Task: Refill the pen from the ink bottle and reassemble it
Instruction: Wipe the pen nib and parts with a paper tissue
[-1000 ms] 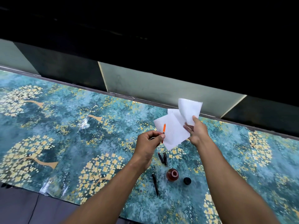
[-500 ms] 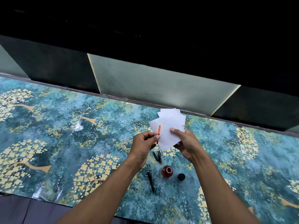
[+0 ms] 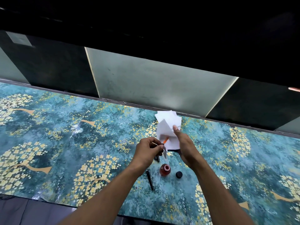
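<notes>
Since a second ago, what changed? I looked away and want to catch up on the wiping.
The right hand brought the tissue in against the orange pen part, folding it round the tip. The left hand still pinches that part. The open ink bottle, its cap and the black barrel lie unmoved on the table.

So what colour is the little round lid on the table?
Black. The lid shows best in the head view, beside the open ink bottle.
</notes>
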`<state>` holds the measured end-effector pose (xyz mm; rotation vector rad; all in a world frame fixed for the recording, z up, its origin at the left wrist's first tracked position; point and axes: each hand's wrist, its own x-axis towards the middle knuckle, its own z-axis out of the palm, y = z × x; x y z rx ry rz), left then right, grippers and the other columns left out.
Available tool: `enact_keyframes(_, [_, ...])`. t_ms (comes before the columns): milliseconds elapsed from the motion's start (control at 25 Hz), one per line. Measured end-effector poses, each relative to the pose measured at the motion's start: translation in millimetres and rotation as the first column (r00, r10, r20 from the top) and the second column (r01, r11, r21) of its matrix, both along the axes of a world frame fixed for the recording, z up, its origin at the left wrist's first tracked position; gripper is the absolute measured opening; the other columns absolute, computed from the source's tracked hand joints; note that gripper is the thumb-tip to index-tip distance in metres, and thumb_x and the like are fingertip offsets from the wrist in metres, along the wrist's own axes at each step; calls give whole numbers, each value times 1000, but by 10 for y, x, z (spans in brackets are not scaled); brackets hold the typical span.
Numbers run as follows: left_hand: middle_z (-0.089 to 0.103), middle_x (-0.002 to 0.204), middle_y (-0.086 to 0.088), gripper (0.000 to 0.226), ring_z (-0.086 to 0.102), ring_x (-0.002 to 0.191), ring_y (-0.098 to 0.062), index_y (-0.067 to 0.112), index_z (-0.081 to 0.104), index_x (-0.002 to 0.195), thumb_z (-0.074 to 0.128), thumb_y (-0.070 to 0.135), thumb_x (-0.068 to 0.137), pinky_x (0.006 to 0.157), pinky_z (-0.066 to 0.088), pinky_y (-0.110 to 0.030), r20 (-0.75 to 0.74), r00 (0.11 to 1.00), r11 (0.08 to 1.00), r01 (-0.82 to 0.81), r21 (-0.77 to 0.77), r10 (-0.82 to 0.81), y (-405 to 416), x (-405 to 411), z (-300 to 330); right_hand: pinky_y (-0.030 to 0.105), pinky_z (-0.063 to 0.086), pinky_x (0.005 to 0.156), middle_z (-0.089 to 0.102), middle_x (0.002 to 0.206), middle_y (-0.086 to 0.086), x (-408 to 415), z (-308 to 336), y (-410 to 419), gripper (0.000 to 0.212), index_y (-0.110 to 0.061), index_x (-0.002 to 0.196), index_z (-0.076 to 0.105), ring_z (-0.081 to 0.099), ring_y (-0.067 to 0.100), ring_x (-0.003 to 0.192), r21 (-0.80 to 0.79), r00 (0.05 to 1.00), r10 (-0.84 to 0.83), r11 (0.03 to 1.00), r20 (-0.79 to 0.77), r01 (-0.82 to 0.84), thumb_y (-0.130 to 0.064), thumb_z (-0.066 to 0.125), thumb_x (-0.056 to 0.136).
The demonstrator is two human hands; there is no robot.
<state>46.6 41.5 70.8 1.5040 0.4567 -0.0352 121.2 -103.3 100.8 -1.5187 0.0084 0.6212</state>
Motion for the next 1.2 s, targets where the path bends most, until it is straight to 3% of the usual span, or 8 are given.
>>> enact_keyframes(120, [74, 73, -14, 5, 70, 68, -19, 8, 72, 79, 76, 11, 82, 77, 59, -53, 20, 1000, 1000, 5, 9, -6, -11, -29, -2, 45, 55, 91, 74, 113, 24, -60, -4, -66, 49, 2, 114, 71, 70, 36, 104, 121, 984, -93, 986, -154, 113, -39, 45, 105])
enact_keyframes(240, [74, 77, -17, 4, 69, 70, -21, 7, 74, 79, 75, 7, 83, 79, 60, -49, 68, 997, 999, 30, -20, -29, -55, -73, 41, 30, 60, 77, 76, 108, 20, -148, -2, -144, 24, 4, 111, 72, 70, 29, 94, 88, 990, -70, 993, -123, 81, -11, 56, 101])
enact_keyframes(320, [73, 75, -16, 5, 68, 68, -19, 6, 74, 79, 73, 4, 84, 74, 60, -42, 84, 996, 998, 17, -60, -12, -102, -94, 55, 25, 59, 72, 76, 104, 16, -212, -25, -165, 20, 2, 109, 73, 68, 24, 90, 118, 984, -75, 989, -162, 94, -8, 59, 99])
enact_keyframes(520, [71, 71, -14, 5, 67, 63, -22, -5, 71, 85, 66, -5, 86, 67, 56, -30, 40, 996, 893, -55, -446, 81, -146, -158, 93, 27, 54, 75, 73, 110, 14, -313, -101, -165, 22, -2, 109, 75, 67, 23, 96, 241, 935, -158, 940, -317, 241, -12, 59, 97])
enact_keyframes(680, [70, 72, -16, 6, 66, 61, -22, -8, 69, 86, 65, -4, 86, 65, 57, -29, 16, 996, 828, -68, -557, 92, -129, -191, 97, 25, 59, 64, 74, 101, 14, -365, -63, -138, 22, -4, 98, 79, 69, 20, 85, 327, 940, -155, 910, -304, 256, -16, 64, 87])
enact_keyframes(840, [69, 73, -17, 8, 65, 61, -23, -5, 71, 82, 67, 2, 86, 67, 57, -31, -16, 996, 807, -79, -586, 85, -136, -200, 71, 24, 57, 63, 73, 89, 12, -460, -47, -97, 26, -5, 98, 79, 67, 16, 72, 295, 973, -107, 941, -206, 166, -18, 56, 100])
enact_keyframes(1000, [70, 73, -17, 8, 66, 62, -22, -5, 71, 84, 69, 3, 84, 66, 57, -30, -17, 997, 826, -76, -558, 80, -170, -202, 42, 30, 58, 68, 70, 85, 13, -457, -59, -115, 33, 4, 109, 70, 62, 24, 73, 329, 971, -147, 922, -189, 204, -20, 65, 86])
enact_keyframes(1200, [70, 72, -15, 3, 65, 67, -24, -3, 73, 83, 70, -2, 84, 74, 57, -33, 15, 997, 895, -63, -441, 78, -137, -199, 17, 34, 56, 80, 62, 103, 19, -403, -70, -217, 39, 9, 120, 67, 59, 28, 81, 377, 950, -185, 885, -252, 272, -21, 62, 96])
